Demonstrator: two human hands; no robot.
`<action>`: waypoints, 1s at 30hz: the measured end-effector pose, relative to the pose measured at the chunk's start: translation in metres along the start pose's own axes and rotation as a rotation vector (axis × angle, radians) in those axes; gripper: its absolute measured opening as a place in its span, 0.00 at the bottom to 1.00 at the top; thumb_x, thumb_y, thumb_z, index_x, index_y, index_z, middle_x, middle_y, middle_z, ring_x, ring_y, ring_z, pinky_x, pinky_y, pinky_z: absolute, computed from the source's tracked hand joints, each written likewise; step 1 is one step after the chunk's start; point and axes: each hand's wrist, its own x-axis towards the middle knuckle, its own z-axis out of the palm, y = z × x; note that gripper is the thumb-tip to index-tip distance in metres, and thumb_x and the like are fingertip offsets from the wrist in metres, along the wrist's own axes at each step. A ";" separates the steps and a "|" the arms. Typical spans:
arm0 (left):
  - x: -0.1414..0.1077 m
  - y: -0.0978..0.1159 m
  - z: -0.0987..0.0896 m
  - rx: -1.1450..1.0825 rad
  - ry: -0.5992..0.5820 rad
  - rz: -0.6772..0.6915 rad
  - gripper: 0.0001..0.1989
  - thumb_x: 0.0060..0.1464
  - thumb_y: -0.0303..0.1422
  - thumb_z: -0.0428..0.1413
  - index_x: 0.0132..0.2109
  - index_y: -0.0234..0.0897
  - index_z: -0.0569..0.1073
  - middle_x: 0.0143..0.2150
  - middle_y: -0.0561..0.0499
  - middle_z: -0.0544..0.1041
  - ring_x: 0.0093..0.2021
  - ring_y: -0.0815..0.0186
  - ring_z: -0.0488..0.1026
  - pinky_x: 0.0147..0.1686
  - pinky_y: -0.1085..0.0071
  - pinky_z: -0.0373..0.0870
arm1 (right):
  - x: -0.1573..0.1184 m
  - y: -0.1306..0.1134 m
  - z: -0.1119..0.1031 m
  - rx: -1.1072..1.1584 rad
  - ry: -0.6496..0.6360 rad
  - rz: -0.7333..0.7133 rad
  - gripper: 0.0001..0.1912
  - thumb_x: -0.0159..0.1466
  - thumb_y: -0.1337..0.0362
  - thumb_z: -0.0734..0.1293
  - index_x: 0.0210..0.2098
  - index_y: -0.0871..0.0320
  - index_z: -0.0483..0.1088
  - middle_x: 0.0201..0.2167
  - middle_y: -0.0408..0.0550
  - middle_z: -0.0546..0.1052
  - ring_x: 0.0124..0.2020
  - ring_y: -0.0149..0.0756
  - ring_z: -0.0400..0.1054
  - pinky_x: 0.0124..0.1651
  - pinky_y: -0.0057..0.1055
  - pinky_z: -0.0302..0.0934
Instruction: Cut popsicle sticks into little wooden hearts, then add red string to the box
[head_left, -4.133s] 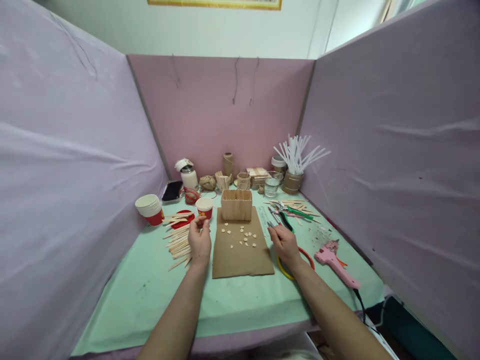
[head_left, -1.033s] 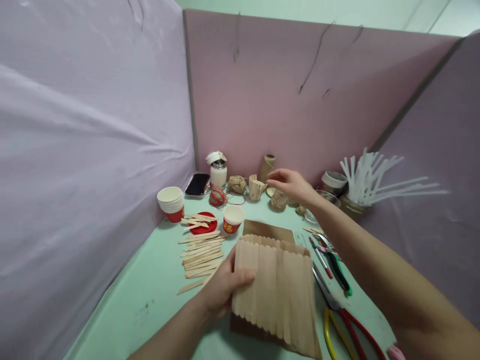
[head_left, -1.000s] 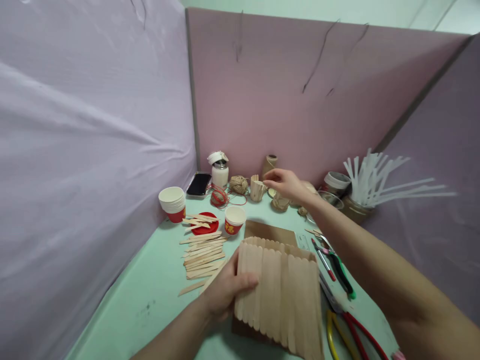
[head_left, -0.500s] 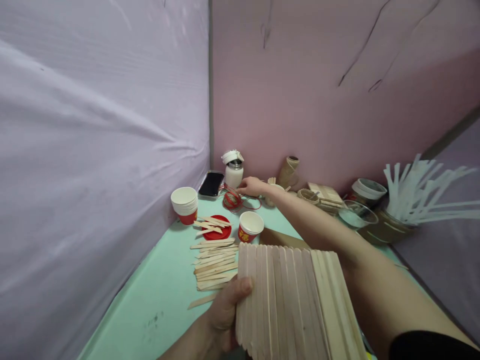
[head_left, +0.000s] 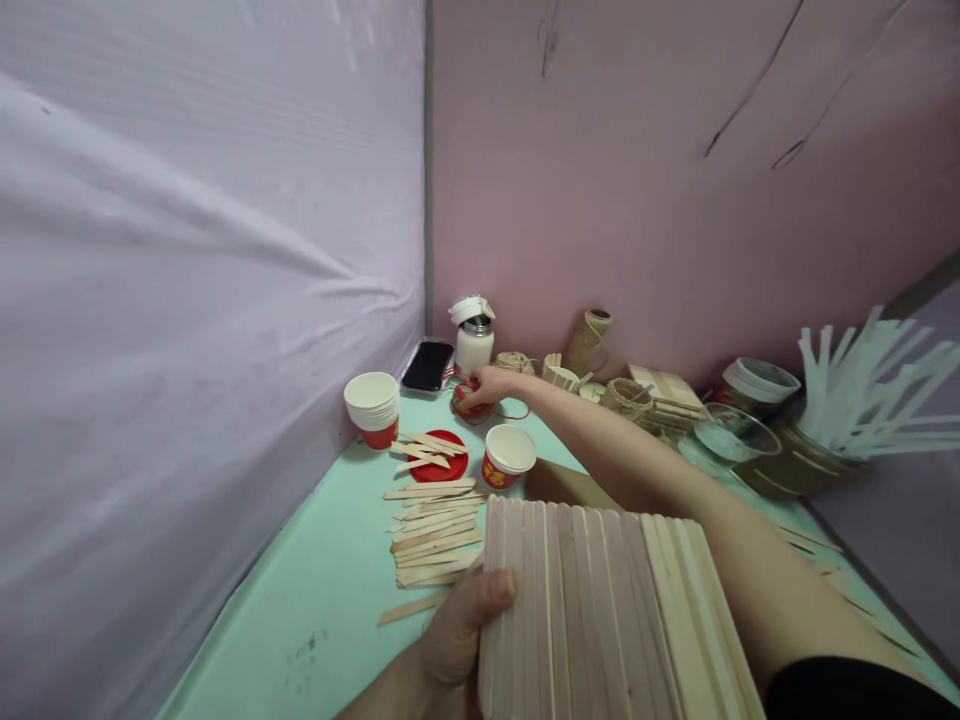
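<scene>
My left hand (head_left: pixel 466 625) grips the left edge of a panel of craft sticks (head_left: pixel 585 610) laid side by side, thumb on top and the other fingers hidden beneath. Stretched out to the far side of the table, my right hand (head_left: pixel 491 385) has its fingers closed over a ball of red cord (head_left: pixel 469 403). A loose strand of that cord trails to the right. Just behind my right hand stands a white bottle (head_left: pixel 474 345) with its lid flipped up. A red and white paper cup (head_left: pixel 508 455) stands between the ball and the panel.
Stacked paper cups (head_left: pixel 373 408), a phone (head_left: pixel 428 366) and a red plate (head_left: pixel 459 465) with sticks are at left. Loose craft sticks (head_left: pixel 435 545) lie beside the panel. A twine spool (head_left: pixel 589 340), a glass bowl (head_left: pixel 731 440) and white strips (head_left: pixel 855 390) in a container stand along the right.
My right hand has moved down and slightly left onto the ball of red cord, closing over it. The left hand still holds the panel; the whole view has shifted slightly.
</scene>
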 end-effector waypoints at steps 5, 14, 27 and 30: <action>0.002 -0.003 0.002 0.032 0.026 0.038 0.39 0.41 0.44 0.66 0.59 0.30 0.69 0.42 0.37 0.81 0.48 0.45 0.76 0.51 0.56 0.66 | -0.012 0.000 -0.011 0.016 0.102 -0.073 0.24 0.48 0.56 0.75 0.42 0.57 0.72 0.40 0.48 0.78 0.36 0.38 0.72 0.33 0.25 0.61; 0.004 -0.007 0.008 0.082 0.054 0.034 0.34 0.37 0.44 0.67 0.51 0.28 0.75 0.41 0.38 0.82 0.48 0.46 0.76 0.51 0.57 0.66 | -0.052 0.009 -0.057 0.021 0.467 -0.310 0.31 0.52 0.67 0.69 0.55 0.60 0.65 0.53 0.53 0.72 0.50 0.43 0.67 0.51 0.32 0.59; 0.008 -0.012 0.010 0.112 0.066 0.040 0.35 0.35 0.42 0.68 0.50 0.27 0.74 0.41 0.36 0.81 0.52 0.44 0.73 0.52 0.56 0.65 | -0.093 0.002 -0.094 -0.076 0.446 -0.063 0.32 0.57 0.63 0.64 0.61 0.58 0.59 0.52 0.55 0.73 0.48 0.42 0.69 0.46 0.32 0.64; 0.007 -0.013 0.011 0.119 0.066 0.075 0.36 0.35 0.42 0.68 0.52 0.29 0.73 0.42 0.37 0.81 0.52 0.45 0.73 0.51 0.56 0.65 | -0.089 0.008 -0.075 -0.165 0.239 0.006 0.23 0.51 0.62 0.71 0.47 0.57 0.72 0.38 0.52 0.78 0.36 0.43 0.72 0.36 0.32 0.65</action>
